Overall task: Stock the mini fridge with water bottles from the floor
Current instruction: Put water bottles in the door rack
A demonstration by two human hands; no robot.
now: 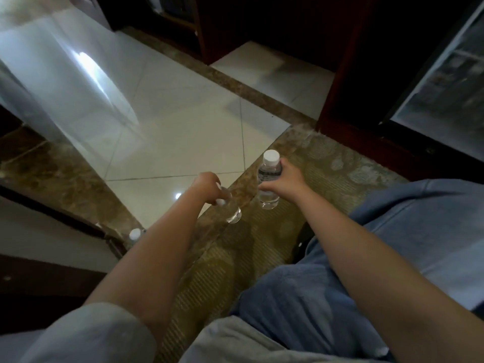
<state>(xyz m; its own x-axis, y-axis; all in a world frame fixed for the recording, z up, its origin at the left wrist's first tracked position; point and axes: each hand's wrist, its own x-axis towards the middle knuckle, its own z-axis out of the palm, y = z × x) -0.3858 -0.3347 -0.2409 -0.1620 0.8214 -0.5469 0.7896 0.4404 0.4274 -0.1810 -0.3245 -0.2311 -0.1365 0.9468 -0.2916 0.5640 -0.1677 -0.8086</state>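
You see glossy pale floor tiles (183, 132), a woven, matt carpet (235, 258), dark polished wood cabinet (348, 82), and clear plastic water bottles (268, 179) with smooth white caps (271, 156).

Glossy cream floor tiles (170, 121) meet a mottled brown marble border strip (251, 93). A patterned olive-gold carpet (262, 247) lies beside dark reddish wooden cabinetry (348, 100).

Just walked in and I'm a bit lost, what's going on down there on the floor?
A person is crouched by the mini fridge, whose glass door is at the right. The right hand grips an upright water bottle around its middle. The left hand is closed on a second bottle, which looks tilted and blurred. A third bottle's white cap peeks out beside the left forearm.
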